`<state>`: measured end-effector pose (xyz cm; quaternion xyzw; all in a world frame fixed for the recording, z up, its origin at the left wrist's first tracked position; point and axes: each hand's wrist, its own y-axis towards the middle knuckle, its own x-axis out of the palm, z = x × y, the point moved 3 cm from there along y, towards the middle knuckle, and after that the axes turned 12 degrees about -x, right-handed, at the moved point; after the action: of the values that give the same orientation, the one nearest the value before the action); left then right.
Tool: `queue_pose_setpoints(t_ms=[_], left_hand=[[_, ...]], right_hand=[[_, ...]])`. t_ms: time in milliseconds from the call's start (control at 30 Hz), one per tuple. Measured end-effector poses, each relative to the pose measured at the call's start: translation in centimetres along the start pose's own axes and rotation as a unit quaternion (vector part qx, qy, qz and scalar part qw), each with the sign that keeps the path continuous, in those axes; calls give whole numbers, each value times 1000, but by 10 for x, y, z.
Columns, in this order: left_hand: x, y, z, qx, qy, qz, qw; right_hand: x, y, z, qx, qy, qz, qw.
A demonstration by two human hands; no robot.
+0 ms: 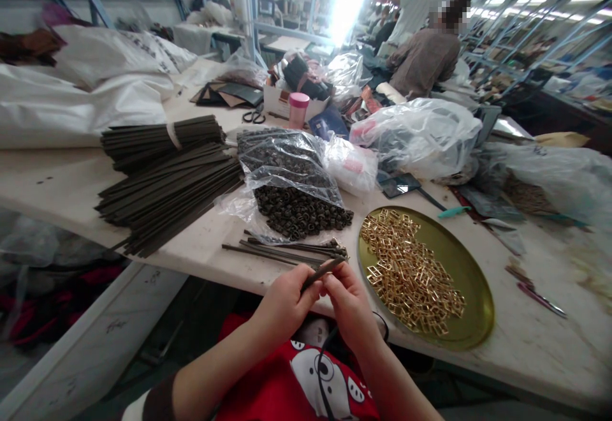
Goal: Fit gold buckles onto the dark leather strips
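Dark strap is slanting at the table edge, left hand is clamping it, right hand is pinching it near its tip, gold buckles are lying on a round tray.

Your one camera sits on your head, facing forward and down. It sees your hands close by at the lower middle, then looks across the counter and far beyond it.

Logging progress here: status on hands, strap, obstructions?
Left hand and right hand holding dark strap. Gold buckles in tray, right. Loose straps just beyond hands; no obstruction evident.
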<state>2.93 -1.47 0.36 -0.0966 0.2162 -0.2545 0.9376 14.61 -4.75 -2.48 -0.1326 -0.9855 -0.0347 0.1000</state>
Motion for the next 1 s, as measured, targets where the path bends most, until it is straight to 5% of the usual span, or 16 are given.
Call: queue_pose_setpoints(t_ms=[133,367,567,867,1000], left_hand=[[1,-2,0,22,62,15,998],[-3,-1,1,42,63,16,997],[-3,3,1,75,129,0,989],[-12,3,-7,32,64,31,997],[-10,1,-17,-20,65,-10,998]], right_hand=[[-1,-2,1,1,5,33,999],[-4,-6,1,1,-10,-52,999],[-8,-10,11,116,134,-58,982],[-9,-3,4,136,209,70,966],[-8,-3,-2,99,208,115,966]])
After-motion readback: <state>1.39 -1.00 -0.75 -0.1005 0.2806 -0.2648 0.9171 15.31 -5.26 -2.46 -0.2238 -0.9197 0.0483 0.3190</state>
